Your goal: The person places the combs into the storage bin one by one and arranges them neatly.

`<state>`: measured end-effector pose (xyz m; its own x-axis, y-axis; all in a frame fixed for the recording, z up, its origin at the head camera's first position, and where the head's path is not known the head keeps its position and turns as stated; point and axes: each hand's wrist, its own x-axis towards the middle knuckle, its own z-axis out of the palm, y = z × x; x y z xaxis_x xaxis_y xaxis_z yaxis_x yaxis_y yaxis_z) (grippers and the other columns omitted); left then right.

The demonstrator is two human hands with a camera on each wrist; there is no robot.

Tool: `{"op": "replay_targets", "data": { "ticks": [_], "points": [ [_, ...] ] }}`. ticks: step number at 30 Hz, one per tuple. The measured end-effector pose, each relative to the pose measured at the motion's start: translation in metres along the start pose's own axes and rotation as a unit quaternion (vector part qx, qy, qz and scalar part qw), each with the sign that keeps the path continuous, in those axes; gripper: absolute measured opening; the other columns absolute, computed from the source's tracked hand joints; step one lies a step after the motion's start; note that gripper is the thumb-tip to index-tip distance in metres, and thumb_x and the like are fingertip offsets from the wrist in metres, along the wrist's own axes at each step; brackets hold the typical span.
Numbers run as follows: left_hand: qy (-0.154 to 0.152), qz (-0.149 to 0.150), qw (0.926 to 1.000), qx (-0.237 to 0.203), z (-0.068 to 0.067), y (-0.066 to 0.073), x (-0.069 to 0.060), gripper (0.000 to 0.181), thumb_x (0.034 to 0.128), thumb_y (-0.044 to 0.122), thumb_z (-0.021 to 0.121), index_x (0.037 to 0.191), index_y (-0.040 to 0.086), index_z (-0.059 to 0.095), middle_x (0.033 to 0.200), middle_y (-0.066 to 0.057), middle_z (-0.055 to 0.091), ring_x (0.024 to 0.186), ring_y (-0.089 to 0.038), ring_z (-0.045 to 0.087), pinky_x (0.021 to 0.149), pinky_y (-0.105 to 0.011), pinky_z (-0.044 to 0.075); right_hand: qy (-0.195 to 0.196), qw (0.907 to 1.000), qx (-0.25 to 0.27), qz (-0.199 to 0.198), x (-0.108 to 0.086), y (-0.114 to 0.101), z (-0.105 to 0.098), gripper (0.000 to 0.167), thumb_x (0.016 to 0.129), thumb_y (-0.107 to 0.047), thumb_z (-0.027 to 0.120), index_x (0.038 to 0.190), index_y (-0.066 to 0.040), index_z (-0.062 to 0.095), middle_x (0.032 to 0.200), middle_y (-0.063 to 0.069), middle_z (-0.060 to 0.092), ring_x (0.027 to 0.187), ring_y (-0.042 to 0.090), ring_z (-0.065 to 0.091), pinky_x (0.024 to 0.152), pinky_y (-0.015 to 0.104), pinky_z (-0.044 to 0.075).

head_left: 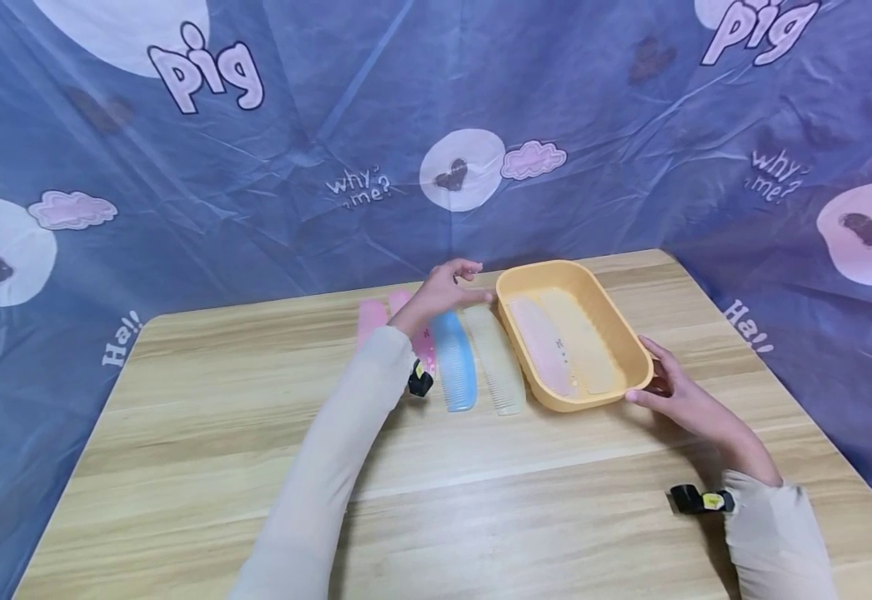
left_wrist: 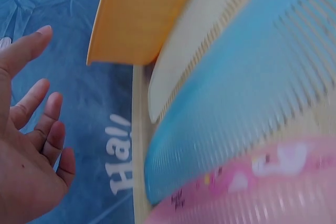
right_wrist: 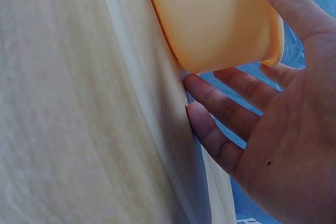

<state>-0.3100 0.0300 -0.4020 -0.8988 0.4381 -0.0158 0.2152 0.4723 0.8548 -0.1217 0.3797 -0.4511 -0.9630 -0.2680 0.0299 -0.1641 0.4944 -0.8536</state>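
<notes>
Right hand (head_left: 679,396) grips the near right corner of the tray (head_left: 614,323), presumably to steady it; pale pink comb (head_left: 543,350) and yellow comb (head_left: 588,346) lie inside. Left hand (head_left: 439,292), thumb and fingers apart, holds nothing above the far end of the blue comb (head_left: 457,367). Table edge (head_left: 308,302) close behind; tabletop (head_left: 203,408) stretches well leftward.

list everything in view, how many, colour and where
cloth: 1, blue, behind table
table: 1, light wood, centre
tray: 1, yellow, on table
left tray comb: 1, pale pink, inside
right tray comb: 1, pale yellow, inside
leftmost combs: 2, pink, on table
middle comb: 1, blue, beside them
comb nearest tray: 1, cream, on table
sleeves: 2, beige, foreground
wrist cameras: 2, black, at sleeve ends
left hand: 1, bare, near tray
right hand: 1, bare, touching tray
</notes>
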Motion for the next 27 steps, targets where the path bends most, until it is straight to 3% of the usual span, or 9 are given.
{"op": "replay_targets", "data": {
  "ticks": [9, 15, 20, 27],
  "points": [
    [0.015, 0.005, 0.9997, -0.019, -0.025, -0.014, -0.006, 0.058, 0.0812, 0.022, 0.077, 0.133, 0.008, 0.054, 0.128, -0.019, 0.054, 0.115, -0.033, 0.047, 0.095, -0.035, 0.040, -0.001, 0.9999, -0.005, 0.009, 0.000, -0.001, 0.001, 0.088, 0.092, -0.002, 0.061, 0.152, 0.002, -0.003, 0.139, 0.046, 0.032, 0.104, -0.023, 0.041, 0.082, 0.000, 0.036],
    [0.015, -0.025, 0.9993, -0.025, -0.044, -0.027, -0.013, 0.063, 0.0818, 0.027, 0.077, 0.137, 0.011, 0.051, 0.134, -0.017, 0.051, 0.110, -0.025, 0.045, 0.093, -0.037, 0.040, -0.001, 1.0000, -0.005, 0.004, 0.001, -0.001, 0.001, 0.088, 0.091, -0.002, 0.062, 0.152, 0.001, -0.002, 0.139, 0.046, 0.030, 0.105, -0.023, 0.041, 0.083, 0.000, 0.036],
    [0.017, -0.035, 0.9990, -0.023, -0.053, -0.038, -0.017, 0.063, 0.0826, 0.026, 0.076, 0.138, 0.010, 0.050, 0.135, -0.018, 0.050, 0.111, -0.026, 0.043, 0.093, -0.035, 0.038, 0.002, 1.0000, -0.007, 0.007, 0.000, -0.001, 0.002, 0.088, 0.092, -0.003, 0.062, 0.152, 0.000, -0.003, 0.139, 0.046, 0.030, 0.104, -0.024, 0.041, 0.082, 0.000, 0.036],
    [0.022, -0.040, 0.9988, -0.014, -0.070, -0.054, -0.026, 0.064, 0.0836, 0.024, 0.074, 0.139, 0.007, 0.048, 0.136, -0.019, 0.049, 0.120, -0.030, 0.042, 0.103, -0.041, 0.036, 0.008, 1.0000, -0.002, 0.000, 0.002, -0.002, 0.004, 0.088, 0.091, -0.001, 0.061, 0.151, 0.002, -0.002, 0.138, 0.047, 0.031, 0.104, -0.023, 0.042, 0.083, 0.000, 0.037]
  ]
}}
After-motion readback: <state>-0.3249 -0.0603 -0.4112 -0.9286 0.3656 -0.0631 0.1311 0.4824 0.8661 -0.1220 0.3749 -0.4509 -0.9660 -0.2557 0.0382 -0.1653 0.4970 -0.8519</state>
